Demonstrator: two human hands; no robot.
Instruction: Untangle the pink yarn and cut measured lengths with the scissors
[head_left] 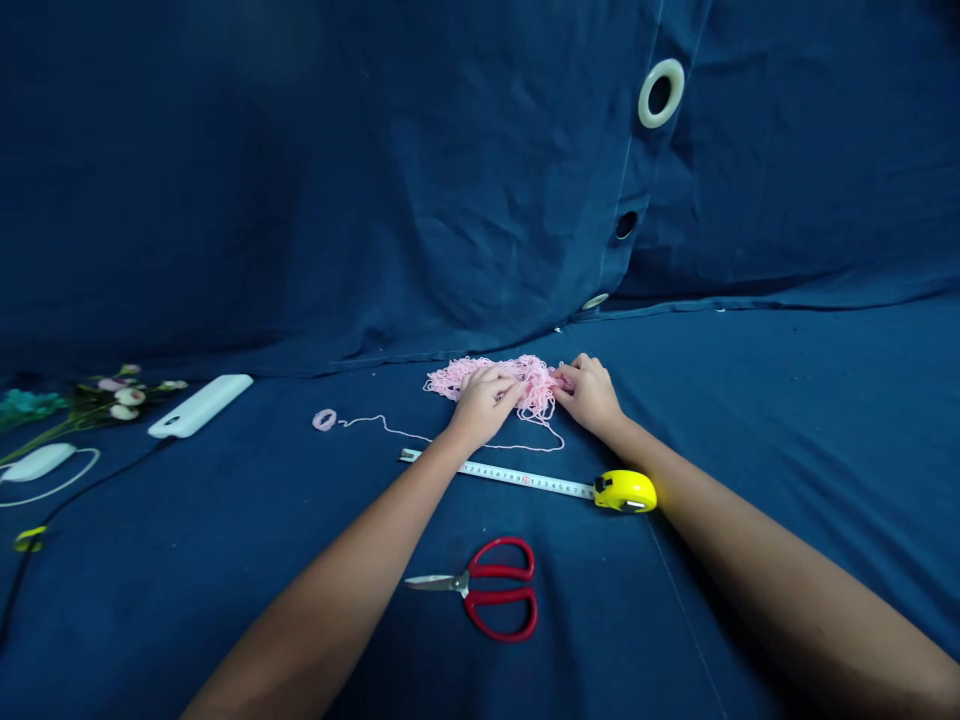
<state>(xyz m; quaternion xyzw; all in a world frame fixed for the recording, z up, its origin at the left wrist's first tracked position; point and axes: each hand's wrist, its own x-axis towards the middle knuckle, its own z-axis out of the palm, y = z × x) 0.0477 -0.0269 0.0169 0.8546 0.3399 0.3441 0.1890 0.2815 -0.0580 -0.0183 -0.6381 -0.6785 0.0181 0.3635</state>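
Observation:
A loose, tangled heap of pink yarn (537, 382) lies on the blue cloth between my hands. My left hand (486, 398) rests over its left part, with thumb and fingers closed on some strands. On the right side, my right hand (590, 393) pinches the yarn between thumb and fingers. A single strand runs from the heap in a loop toward a small pink yarn ring (325, 420) at the left. Just in front of my hands lies a yellow tape measure (625, 491) with its blade drawn out to the left. Red-handled scissors (501, 590) lie nearer, blades pointing left.
At the left are a white power bank (201, 406) with a black cable (90, 487), a white oval device (41, 462) with a white cord, and artificial flowers (124, 398). Behind the yarn rises a blue curtain (450, 200) with a pale grommet (661, 93).

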